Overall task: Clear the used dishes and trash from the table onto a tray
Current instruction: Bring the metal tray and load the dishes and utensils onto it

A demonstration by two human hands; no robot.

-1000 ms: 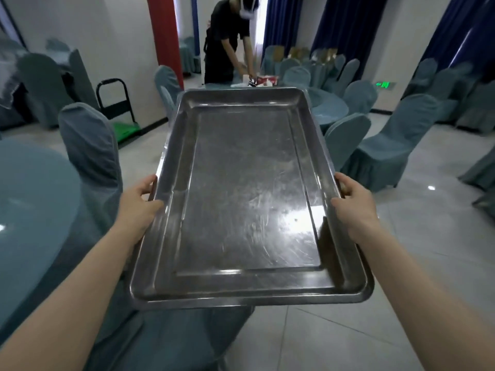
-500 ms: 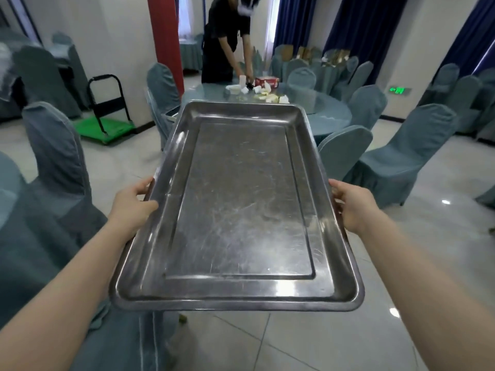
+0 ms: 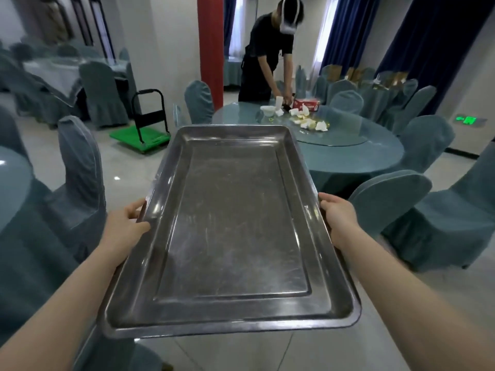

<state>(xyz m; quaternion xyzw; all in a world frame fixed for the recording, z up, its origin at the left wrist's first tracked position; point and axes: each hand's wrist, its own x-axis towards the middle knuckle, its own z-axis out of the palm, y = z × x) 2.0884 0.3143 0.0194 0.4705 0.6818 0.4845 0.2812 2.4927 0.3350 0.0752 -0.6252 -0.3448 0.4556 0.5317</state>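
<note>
The round table (image 3: 375, 153) stands at the far right of the room under a blue-green cloth, ringed by covered chairs (image 3: 434, 210) of the same colour; a glass turntable (image 3: 334, 139) lies on its top; a second person in dark clothing (image 3: 265, 54) bends over its far edge, hands down among the items there. A red pillar (image 3: 211, 44) rises behind, dark blue curtains (image 3: 417, 36) hang along the far right wall, and a green platform trolley (image 3: 142, 136) with a black handle sits on the tiled floor at left.

The metal tray (image 3: 227, 236) is carried in mid-air in front of the wearer, well apart from the table, long axis pointing away; its scratched surface bears nothing. The left hand (image 3: 124, 228) grasps the tray's left rim, thumb laid over the top edge, fingers hidden beneath; the right hand (image 3: 338, 215) grasps the right rim likewise, thumb on top, fingers tucked under.

On the turntable, at its far side: a red tissue box (image 3: 306, 104) near the second person's hands; a white bowl (image 3: 267, 110) just left of it; a white cup (image 3: 279, 102) upright behind the bowl; crumpled white napkins (image 3: 318, 125) scattered between the box and the turntable's near edge, with some yellowish scraps among them too small to identify. A green exit sign (image 3: 467, 119) glows low on the right wall.
</note>
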